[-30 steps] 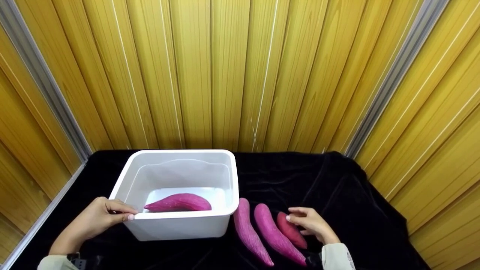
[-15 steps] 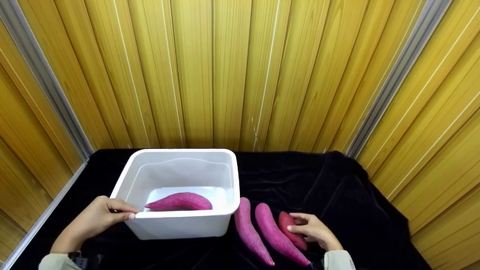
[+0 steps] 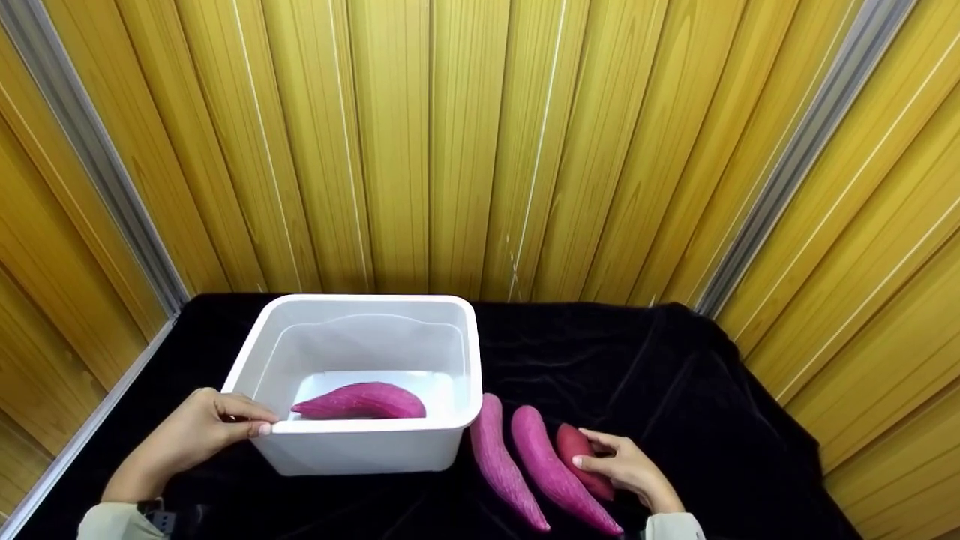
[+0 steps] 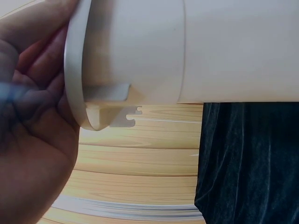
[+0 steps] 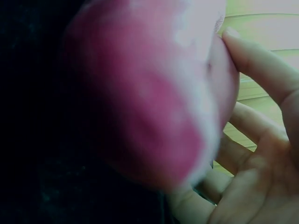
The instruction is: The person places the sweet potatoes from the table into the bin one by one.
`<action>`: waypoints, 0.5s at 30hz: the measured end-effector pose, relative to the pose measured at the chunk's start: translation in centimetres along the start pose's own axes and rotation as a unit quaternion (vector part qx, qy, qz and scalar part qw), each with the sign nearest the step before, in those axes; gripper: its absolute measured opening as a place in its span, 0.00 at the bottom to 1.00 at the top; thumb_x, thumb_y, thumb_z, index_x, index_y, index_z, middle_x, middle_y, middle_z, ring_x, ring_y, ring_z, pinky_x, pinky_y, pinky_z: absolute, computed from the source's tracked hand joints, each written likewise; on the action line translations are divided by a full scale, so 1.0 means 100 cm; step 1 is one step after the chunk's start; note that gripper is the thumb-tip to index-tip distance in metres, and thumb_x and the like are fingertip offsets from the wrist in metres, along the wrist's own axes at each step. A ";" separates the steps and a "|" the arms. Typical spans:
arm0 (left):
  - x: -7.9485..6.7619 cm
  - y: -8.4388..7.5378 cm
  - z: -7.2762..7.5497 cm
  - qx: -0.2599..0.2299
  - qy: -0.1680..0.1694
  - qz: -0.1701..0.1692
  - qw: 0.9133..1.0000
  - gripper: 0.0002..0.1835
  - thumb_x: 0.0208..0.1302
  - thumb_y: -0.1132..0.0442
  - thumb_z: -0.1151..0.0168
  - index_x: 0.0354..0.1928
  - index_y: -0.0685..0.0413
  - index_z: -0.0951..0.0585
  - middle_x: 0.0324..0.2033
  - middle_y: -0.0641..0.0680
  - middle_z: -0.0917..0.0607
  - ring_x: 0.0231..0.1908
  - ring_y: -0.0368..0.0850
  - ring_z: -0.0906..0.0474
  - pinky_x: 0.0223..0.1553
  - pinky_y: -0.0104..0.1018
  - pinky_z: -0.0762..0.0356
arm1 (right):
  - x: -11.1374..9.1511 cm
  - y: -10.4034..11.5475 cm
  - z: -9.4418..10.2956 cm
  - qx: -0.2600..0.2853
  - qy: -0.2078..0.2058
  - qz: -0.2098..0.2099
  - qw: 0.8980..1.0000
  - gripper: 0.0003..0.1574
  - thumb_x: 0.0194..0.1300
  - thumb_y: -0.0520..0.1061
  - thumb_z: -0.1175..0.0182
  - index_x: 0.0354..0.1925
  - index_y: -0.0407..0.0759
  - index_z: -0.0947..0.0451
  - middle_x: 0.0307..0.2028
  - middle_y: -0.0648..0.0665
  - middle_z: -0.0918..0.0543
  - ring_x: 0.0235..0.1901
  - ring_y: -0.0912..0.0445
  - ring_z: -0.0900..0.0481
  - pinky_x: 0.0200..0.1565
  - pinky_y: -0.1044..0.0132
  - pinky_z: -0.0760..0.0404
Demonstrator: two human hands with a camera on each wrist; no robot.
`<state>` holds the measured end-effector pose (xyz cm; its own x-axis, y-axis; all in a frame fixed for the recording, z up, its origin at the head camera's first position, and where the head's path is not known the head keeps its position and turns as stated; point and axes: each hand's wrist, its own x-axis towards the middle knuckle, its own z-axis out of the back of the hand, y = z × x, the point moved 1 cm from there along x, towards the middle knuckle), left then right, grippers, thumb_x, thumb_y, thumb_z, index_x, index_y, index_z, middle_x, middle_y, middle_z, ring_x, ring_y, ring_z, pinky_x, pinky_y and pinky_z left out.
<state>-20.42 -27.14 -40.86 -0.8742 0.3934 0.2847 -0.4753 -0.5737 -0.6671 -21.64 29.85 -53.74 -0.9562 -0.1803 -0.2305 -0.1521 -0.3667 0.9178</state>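
Observation:
My left hand (image 3: 202,429) pinches the near left corner of a white plastic bin (image 3: 360,454) between thumb and fingers. In the left wrist view the bin's rim (image 4: 74,60) lies against the hand. A curved purple sweet potato (image 3: 364,401) rests on the bin's floor. Right of the bin, my right hand (image 3: 626,465) holds a shorter red sweet potato (image 3: 574,444), thumb on its near side. Two long purple sweet potatoes, one beside the bin (image 3: 501,469) and one nearer the hand (image 3: 551,469), lie on the cloth. A blurred pink-red shape fills much of the right wrist view.
Black velvet cloth (image 3: 630,360) covers the tabletop. Yellow wood-patterned panels (image 3: 450,150) stand behind and at both sides, joined by grey corner strips (image 3: 795,150).
My right hand has come down onto the red sweet potato, its thumb and fingers closing round it. The left hand keeps its pinch on the bin's rim. The view shifts slightly.

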 end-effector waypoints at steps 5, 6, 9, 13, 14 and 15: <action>0.000 0.000 0.000 0.000 -0.002 -0.002 1.000 0.04 0.52 0.64 0.28 0.31 0.53 0.10 0.31 0.55 0.11 0.37 0.24 0.22 0.37 0.22 0.24 | -0.001 0.000 -0.001 -0.032 -0.011 0.024 0.999 0.44 0.58 0.49 0.32 0.66 0.31 0.36 0.53 0.33 0.21 0.46 0.52 0.20 0.42 0.65 0.19; 0.000 0.000 0.000 -0.001 -0.003 -0.004 1.000 0.04 0.52 0.64 0.28 0.31 0.53 0.11 0.31 0.54 0.11 0.37 0.24 0.22 0.37 0.21 0.24 | -0.002 0.001 -0.001 -0.038 -0.013 0.028 0.999 0.44 0.58 0.49 0.32 0.66 0.31 0.36 0.53 0.33 0.20 0.46 0.52 0.20 0.42 0.65 0.20; 0.000 0.001 -0.001 -0.003 -0.005 -0.007 1.000 0.04 0.52 0.64 0.28 0.31 0.53 0.10 0.31 0.53 0.11 0.36 0.24 0.22 0.37 0.21 0.24 | -0.003 0.001 -0.002 -0.057 -0.022 0.033 0.998 0.43 0.58 0.49 0.32 0.65 0.31 0.35 0.52 0.32 0.20 0.47 0.51 0.20 0.42 0.65 0.20; 0.000 0.002 -0.001 -0.010 -0.004 -0.005 1.000 0.04 0.52 0.64 0.28 0.31 0.53 0.10 0.31 0.52 0.11 0.36 0.24 0.22 0.37 0.21 0.25 | -0.003 0.001 -0.003 -0.066 -0.032 0.032 0.997 0.44 0.58 0.49 0.31 0.65 0.31 0.35 0.54 0.31 0.21 0.48 0.48 0.21 0.43 0.64 0.21; 0.000 0.002 -0.001 -0.011 -0.003 -0.005 1.000 0.04 0.52 0.64 0.28 0.31 0.53 0.10 0.31 0.52 0.11 0.36 0.24 0.22 0.37 0.21 0.25 | -0.004 0.001 -0.004 -0.070 -0.036 0.031 0.996 0.44 0.58 0.49 0.31 0.65 0.31 0.35 0.55 0.31 0.21 0.49 0.48 0.21 0.43 0.63 0.21; 0.000 0.002 -0.001 -0.011 -0.003 -0.005 1.000 0.04 0.52 0.64 0.28 0.31 0.54 0.10 0.31 0.53 0.11 0.36 0.24 0.22 0.37 0.21 0.25 | -0.004 0.001 -0.004 -0.069 -0.040 0.030 0.996 0.44 0.57 0.49 0.31 0.65 0.30 0.35 0.55 0.31 0.21 0.49 0.48 0.21 0.44 0.63 0.21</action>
<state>-20.48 -27.19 -41.04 -0.8699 0.3954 0.2950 -0.4820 -0.5538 -0.6789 -21.16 29.49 -53.68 -0.9802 -0.1339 -0.1457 -0.0642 -0.4812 0.8742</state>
